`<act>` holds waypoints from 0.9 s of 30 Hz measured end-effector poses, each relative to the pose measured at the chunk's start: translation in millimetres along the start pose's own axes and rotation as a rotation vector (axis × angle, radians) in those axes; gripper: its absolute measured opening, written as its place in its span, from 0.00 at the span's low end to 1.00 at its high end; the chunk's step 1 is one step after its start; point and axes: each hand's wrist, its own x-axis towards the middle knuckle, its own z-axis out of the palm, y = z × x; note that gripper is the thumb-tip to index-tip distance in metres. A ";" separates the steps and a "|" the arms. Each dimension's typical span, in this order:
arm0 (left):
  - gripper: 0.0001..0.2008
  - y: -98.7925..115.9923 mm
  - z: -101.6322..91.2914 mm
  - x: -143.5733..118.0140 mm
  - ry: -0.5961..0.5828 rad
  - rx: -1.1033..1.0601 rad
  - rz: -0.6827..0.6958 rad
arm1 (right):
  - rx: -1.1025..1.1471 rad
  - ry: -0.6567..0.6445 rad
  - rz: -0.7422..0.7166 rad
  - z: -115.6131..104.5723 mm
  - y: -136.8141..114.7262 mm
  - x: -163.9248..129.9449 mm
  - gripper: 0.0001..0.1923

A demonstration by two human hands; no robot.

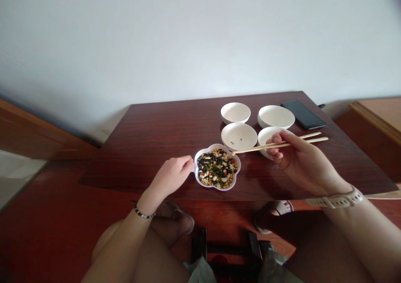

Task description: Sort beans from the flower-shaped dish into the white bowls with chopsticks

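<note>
A flower-shaped white dish full of mixed beans and seeds sits near the table's front edge. My left hand rests against its left rim, fingers curled on the edge. In my right hand is a pair of wooden chopsticks, whose tips point left and hover above the dish's right rim. Just behind the dish stands a white bowl holding a few small green beans.
Three more white bowls stand nearby: back left, back right, and one partly hidden by my right hand. A black phone lies at the back right of the dark wooden table. My knees and sandalled feet show below.
</note>
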 end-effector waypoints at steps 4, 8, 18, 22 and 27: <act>0.18 -0.6 1.1 0.7 0.002 0.001 0.002 | -0.026 0.009 -0.017 3.5 1.6 -2.0 0.15; 0.18 -0.4 1.5 1.4 -0.002 -0.003 0.003 | -0.068 0.031 -0.036 13.3 1.8 -8.1 0.14; 0.18 -3.9 3.3 0.9 -0.004 -0.008 0.006 | -0.456 0.062 -0.176 18.1 2.3 -17.9 0.19; 0.18 -4.3 4.7 1.6 0.003 -0.005 0.010 | -0.634 -0.030 -0.202 18.8 6.9 -22.3 0.20; 0.18 -3.7 4.6 1.8 -0.007 -0.002 -0.001 | -0.825 -0.143 -0.303 19.3 8.2 -26.3 0.18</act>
